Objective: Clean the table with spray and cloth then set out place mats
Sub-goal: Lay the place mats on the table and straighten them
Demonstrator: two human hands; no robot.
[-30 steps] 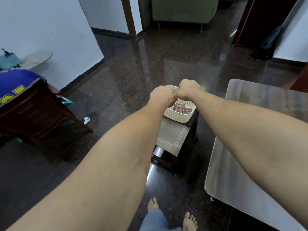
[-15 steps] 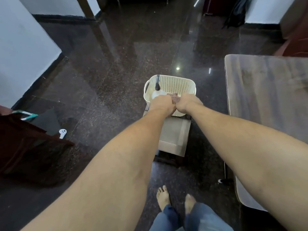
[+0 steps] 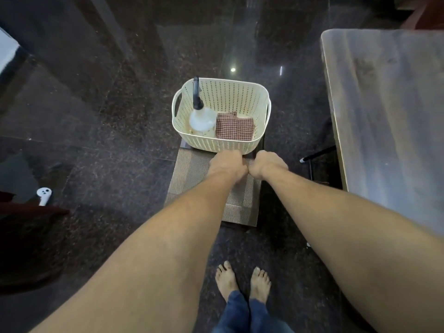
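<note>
Got both my arms stretched straight out. Left hand (image 3: 227, 164) and right hand (image 3: 270, 164) are balled fists, touching, basket (image 3: 223, 144) just beyond them.

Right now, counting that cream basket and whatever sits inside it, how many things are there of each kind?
Cream perforated plastic basket: 1
Translucent white spray bottle with black nozzle: 1
Folded red-checked cloth: 1
Total: 3
</note>
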